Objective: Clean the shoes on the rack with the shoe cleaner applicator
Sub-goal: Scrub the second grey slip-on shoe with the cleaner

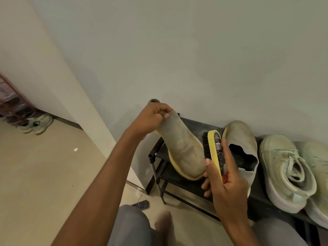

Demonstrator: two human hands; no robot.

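Shoe grey (yellow sole) | left hand pinches collar | right hand grips applicator

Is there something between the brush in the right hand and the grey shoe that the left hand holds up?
Nothing visible. The brush in the right hand has its dark bristles right against the side of the raised grey shoe, which the left hand grips at the collar. The other shoes lie farther right on the rack.

Black rack under grey shoe, sneakers
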